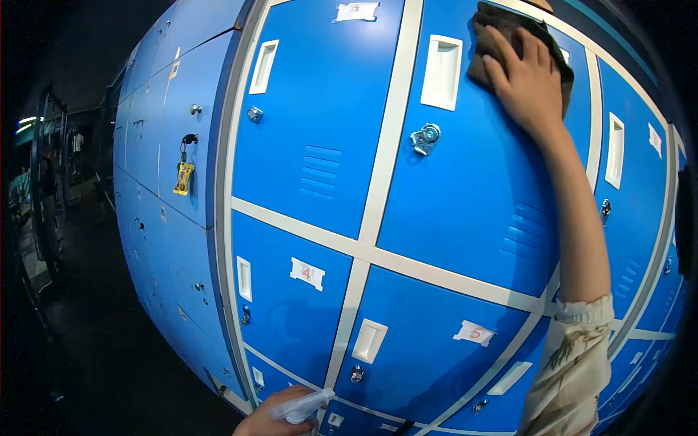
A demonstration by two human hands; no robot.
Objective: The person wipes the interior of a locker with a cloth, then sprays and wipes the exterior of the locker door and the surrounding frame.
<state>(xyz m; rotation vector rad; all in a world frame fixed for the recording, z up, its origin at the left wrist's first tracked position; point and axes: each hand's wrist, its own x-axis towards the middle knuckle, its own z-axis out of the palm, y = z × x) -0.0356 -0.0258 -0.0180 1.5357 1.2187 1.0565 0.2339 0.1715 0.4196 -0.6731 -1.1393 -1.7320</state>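
Note:
Raised at the upper right, my right hand (525, 81) presses a dark cloth (486, 43) flat against the top of a blue locker door (465, 196), its fingers spread over the fabric. Down at the bottom centre, my left hand (273, 416) is wrapped round a spray bottle with a clear, whitish nozzle (304, 405); most of the bottle lies below the frame edge. The door under the cloth has a white recessed handle (441, 73) and a metal lock (424, 139).
Neighbouring blue doors carry number labels 4 (307, 274) and 5 (475, 333), with protruding locks. On the left stand lighter blue lockers (145, 182), one with keys on a yellow tag (183, 179). Beyond is a dark room with a distant person (77, 142).

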